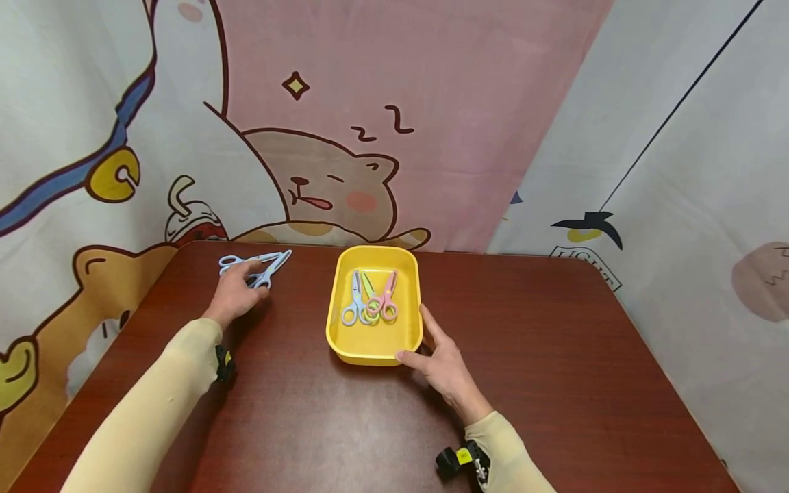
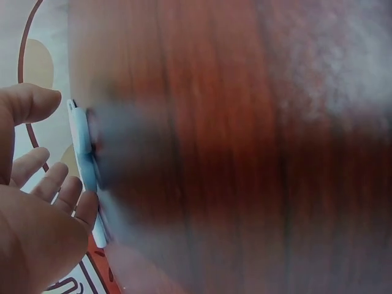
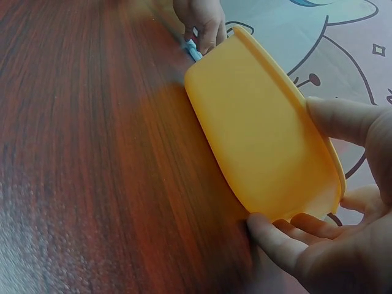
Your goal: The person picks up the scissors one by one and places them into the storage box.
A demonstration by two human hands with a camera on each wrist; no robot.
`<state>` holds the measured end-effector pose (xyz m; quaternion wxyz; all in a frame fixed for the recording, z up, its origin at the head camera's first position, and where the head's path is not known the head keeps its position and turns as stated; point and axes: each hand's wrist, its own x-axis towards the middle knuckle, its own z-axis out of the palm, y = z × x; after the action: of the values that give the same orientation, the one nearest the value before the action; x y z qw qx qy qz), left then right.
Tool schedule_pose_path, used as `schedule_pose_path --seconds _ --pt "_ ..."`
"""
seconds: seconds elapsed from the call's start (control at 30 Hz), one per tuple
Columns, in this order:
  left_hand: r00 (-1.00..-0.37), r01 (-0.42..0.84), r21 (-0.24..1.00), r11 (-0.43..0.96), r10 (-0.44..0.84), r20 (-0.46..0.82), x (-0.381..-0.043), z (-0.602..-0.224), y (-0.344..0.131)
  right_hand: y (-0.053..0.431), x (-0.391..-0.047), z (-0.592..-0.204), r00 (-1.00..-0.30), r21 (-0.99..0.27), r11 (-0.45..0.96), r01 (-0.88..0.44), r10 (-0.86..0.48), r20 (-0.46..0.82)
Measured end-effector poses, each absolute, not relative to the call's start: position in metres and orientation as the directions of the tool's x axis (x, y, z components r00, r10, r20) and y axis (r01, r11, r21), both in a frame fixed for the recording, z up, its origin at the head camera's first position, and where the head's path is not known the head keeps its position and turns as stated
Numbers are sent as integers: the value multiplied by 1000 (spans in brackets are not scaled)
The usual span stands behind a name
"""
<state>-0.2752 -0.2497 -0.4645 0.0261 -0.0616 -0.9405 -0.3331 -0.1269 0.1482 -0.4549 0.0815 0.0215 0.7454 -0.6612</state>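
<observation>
At the table's far left lie light blue scissors point(image 1: 265, 276), seemingly two pairs whose blade tips come together. My left hand point(image 1: 239, 291) is over their handles and hides part of them. In the left wrist view, its thumb and fingers point(image 2: 53, 177) are spread apart beside the scissors point(image 2: 84, 147), not closed round them. A yellow plastic tray point(image 1: 376, 352) sits mid-table, holding blue scissors point(image 1: 356, 298), green scissors point(image 1: 368, 286) and pink scissors point(image 1: 389, 294). My right hand point(image 1: 445, 370) grips the tray's near right corner, thumb on the rim and fingers along the outside wall.
The dark red-brown wooden table point(image 1: 555, 356) extends on both sides of the tray. A printed cloth point(image 1: 456, 123) with cartoon animals hangs behind its far edge and round the sides.
</observation>
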Motion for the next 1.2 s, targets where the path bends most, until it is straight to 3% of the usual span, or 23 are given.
schedule_pose_path --seconds 0.4,1.2 --pt "-997 63 604 794 82 -5 -280 -467 -250 148 -126 -455 -985 -982 123 143 -76 -153" --pt "-997 62 554 830 74 0 -279 -470 -249 148 -126 -456 -985 -982 123 145 -73 -155"
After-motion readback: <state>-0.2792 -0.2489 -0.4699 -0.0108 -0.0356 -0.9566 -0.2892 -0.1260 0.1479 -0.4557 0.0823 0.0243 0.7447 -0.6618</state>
